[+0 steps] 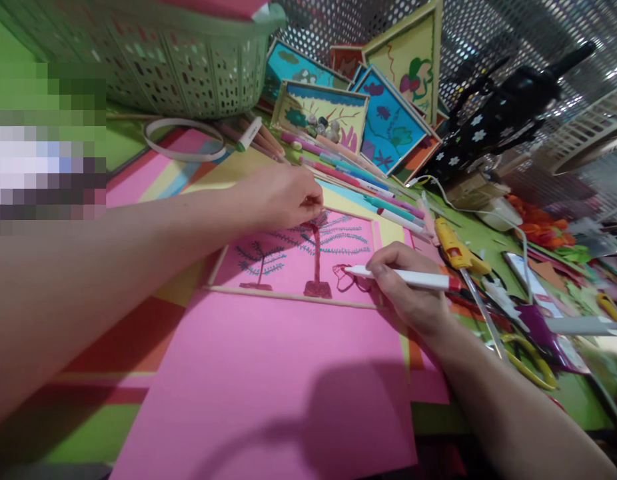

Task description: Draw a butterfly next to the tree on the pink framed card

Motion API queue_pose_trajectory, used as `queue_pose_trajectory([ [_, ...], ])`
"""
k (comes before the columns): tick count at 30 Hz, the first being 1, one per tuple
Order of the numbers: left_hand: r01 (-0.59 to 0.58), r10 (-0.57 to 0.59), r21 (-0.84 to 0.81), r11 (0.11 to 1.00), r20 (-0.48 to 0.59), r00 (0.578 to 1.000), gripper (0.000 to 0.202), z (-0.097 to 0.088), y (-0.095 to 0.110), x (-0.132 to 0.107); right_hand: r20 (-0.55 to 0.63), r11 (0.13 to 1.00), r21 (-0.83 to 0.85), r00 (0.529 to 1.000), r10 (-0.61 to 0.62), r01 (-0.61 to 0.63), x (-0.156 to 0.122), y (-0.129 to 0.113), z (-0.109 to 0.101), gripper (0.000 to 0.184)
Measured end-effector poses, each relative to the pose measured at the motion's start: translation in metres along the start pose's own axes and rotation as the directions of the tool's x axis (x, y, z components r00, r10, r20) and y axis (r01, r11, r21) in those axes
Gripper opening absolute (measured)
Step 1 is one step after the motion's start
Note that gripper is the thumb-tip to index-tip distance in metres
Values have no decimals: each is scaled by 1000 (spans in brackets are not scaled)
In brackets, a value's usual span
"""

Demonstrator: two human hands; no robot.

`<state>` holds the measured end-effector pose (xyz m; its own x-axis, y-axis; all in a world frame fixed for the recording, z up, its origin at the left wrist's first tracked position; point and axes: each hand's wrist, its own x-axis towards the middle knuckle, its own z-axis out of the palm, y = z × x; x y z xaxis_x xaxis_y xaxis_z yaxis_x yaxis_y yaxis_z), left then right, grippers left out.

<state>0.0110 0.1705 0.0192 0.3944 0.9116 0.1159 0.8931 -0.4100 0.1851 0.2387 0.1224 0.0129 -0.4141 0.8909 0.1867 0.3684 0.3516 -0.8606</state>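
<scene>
My right hand (408, 287) grips a white marker (421, 279) with a red end. Its tip rests on a small red outline at the right of a drawing on a pink sheet (268, 387). Thin wooden strips (288, 297) frame the drawing, which also shows two trees with brown trunks and teal leaves. My left hand (283, 193) lies at the top edge of the framed area with its fingers curled in. Whatever is inside those fingers, if anything, is hidden.
Several markers (358, 180) lie beyond the drawing, before framed pictures (396, 123). A green basket (188, 73) stands at back left, near a white ring (183, 140). To the right are a yellow glue gun (453, 243), yellow-handled scissors (531, 363) and a black flowered umbrella (481, 127).
</scene>
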Motion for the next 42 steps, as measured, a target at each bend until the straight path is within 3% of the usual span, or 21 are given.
queue_pose_trajectory([
  [12,16,-16,32,999,1,1000,32,2,-1,4,-37,1000,4,999,-23,24,0,2,-1,12],
  [27,-18,18,11,1000,-9,1000,30,0,-1,0,0,1000,-9,1000,6,-6,1,0,2,13],
  [35,6,-6,23,1000,-11,1000,31,0,1,0,-65,998,-56,998,-25,21,2,-4,-1,13],
  [42,3,-2,23,1000,-6,1000,31,1,1,1,-33,1000,-22,999,-11,11,2,0,0,14],
])
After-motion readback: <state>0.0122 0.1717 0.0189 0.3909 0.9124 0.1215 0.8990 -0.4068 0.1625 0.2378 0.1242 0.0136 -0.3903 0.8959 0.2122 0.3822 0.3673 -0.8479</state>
